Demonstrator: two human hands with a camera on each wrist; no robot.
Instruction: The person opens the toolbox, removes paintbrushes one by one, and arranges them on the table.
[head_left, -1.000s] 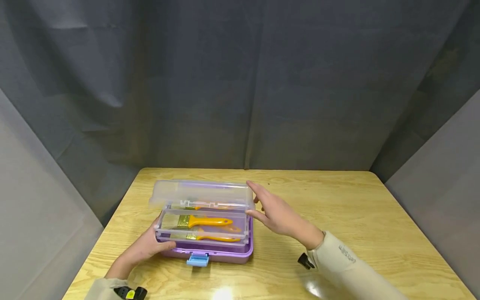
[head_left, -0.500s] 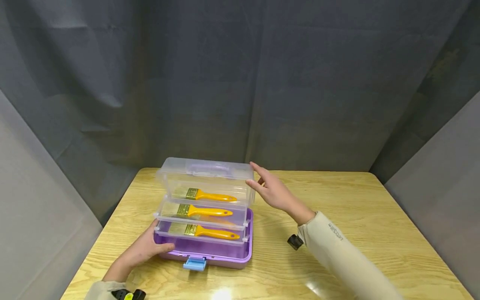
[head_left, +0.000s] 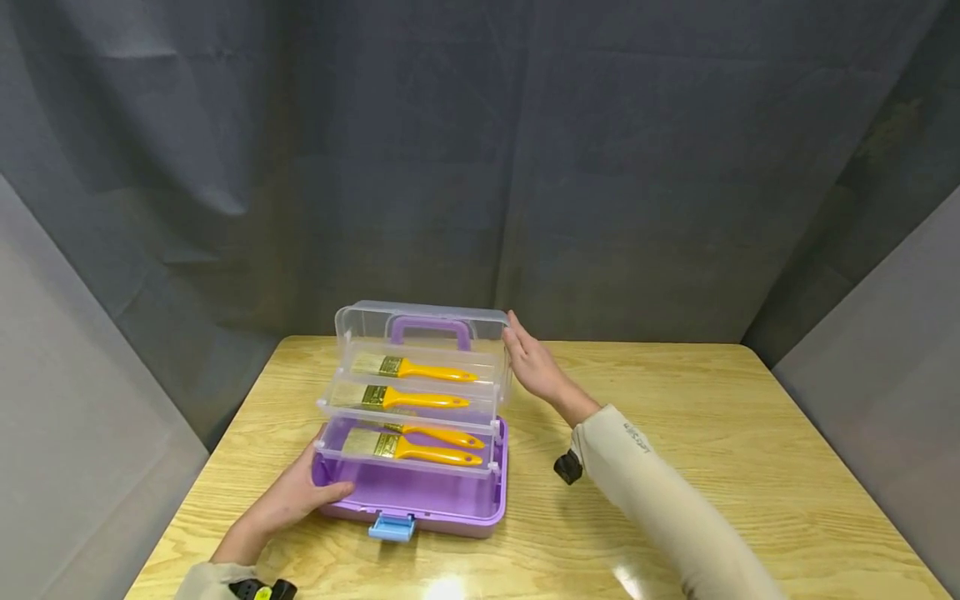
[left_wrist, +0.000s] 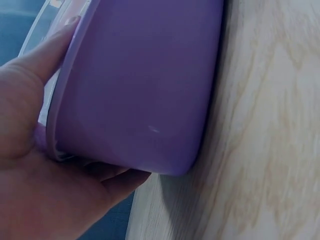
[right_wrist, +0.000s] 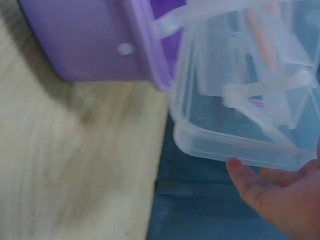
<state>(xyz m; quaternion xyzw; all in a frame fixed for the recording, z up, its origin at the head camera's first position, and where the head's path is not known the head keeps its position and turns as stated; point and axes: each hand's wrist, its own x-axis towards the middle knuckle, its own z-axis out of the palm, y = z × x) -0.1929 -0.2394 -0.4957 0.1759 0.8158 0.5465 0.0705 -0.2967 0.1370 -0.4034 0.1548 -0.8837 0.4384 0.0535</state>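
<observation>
A purple storage box [head_left: 420,492] stands on the table with its clear lid [head_left: 491,317] swung up and back. Its clear trays are fanned out in steps, holding several paintbrushes [head_left: 438,454] with yellow handles. My left hand [head_left: 292,492] grips the box's left side. Its thumb lies over the rim; the left wrist view shows the other fingers along the outside wall [left_wrist: 140,90]. At the lid's right edge, my right hand [head_left: 532,362] touches the clear plastic with fairly straight fingers. In the right wrist view its fingertips [right_wrist: 237,167] meet the lid's outer edge.
A blue latch [head_left: 392,527] hangs down at the box's front. The lid carries a purple handle [head_left: 430,325]. Wooden tabletop [head_left: 712,433] stretches to the right, with a dark curtain [head_left: 600,167] behind and grey panels at both sides.
My right hand has moved up and away with the lid, which has swung back. The trays have risen and spread, showing more paintbrushes. My left hand stays at the box's left side.
</observation>
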